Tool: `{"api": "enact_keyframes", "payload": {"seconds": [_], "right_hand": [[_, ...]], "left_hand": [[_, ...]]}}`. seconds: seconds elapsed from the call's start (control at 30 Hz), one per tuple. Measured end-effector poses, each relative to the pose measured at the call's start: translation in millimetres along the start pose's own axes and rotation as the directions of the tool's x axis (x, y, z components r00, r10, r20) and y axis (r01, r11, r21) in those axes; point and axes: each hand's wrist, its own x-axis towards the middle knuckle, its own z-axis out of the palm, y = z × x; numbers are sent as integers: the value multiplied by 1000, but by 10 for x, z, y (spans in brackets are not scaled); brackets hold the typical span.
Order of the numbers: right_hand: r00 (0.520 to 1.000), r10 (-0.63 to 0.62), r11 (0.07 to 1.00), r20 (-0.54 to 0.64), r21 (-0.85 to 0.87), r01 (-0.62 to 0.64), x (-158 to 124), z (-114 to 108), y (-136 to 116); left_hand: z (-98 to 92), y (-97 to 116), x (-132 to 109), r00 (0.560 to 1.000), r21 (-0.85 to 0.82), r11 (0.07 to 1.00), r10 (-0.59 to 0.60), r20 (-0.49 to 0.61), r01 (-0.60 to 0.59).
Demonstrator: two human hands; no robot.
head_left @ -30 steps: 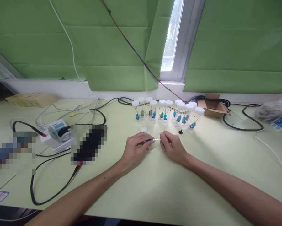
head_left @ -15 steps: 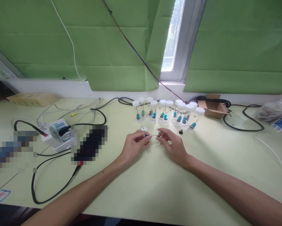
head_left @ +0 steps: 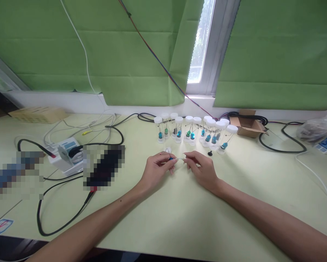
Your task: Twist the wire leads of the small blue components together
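Note:
My left hand [head_left: 159,168] pinches a small blue part [head_left: 171,158] with a thin dark wire bent up from it. My right hand [head_left: 200,168] has thumb and forefinger closed on the other end of a thin wire [head_left: 180,158] that spans the short gap between the hands. Just behind them stand several clear vials [head_left: 179,133] with white caps, holding blue, green or dark pieces with wires. A white cap [head_left: 167,149] shows behind my left fingers. One small black piece [head_left: 210,153] lies on the table right of my right hand.
An open cardboard box [head_left: 246,125] sits behind on the right, near black cables and a plastic bag [head_left: 317,127]. On the left are a white power strip [head_left: 66,160], looping cables and a yellowish block [head_left: 38,114].
My right fingers have dropped slightly and closed in more around the wire. The left hand has barely shifted, still pinching the blue part.

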Motion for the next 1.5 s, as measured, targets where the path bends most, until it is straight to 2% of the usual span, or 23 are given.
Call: {"api": "enact_keyframes", "payload": {"seconds": [0.2, 0.5, 0.73, 0.93, 1.07, 1.23, 1.5], "right_hand": [[995, 82, 997, 53, -3, -82, 7, -16, -45], [989, 94, 995, 116, -29, -91, 7, -20, -60], [987, 96, 995, 132, -22, -94, 5, -23, -74], [995, 52, 998, 83, 28, -54, -6, -15, -41], [990, -30, 999, 134, 45, 24, 7, -31, -45], [989, -50, 998, 141, 32, 46, 21, -41, -71], [991, -67, 997, 119, -25, 70, -1, -34, -37]], "left_hand": [[12, -17, -9, 999, -2, 1000, 25, -21, -25], [18, -19, -6, 997, 31, 997, 76, -19, -76], [16, -6, -13, 998, 11, 998, 55, -10, -55], [-12, -15, 16, 1000, -30, 999, -27, -7, 27], [-25, -26, 36, 997, -101, 992, -81, -3, 80], [-26, -33, 39, 994, -92, 991, -89, 58, 94], [-18, -3, 29, 995, -54, 994, -93, 41, 95]]}}
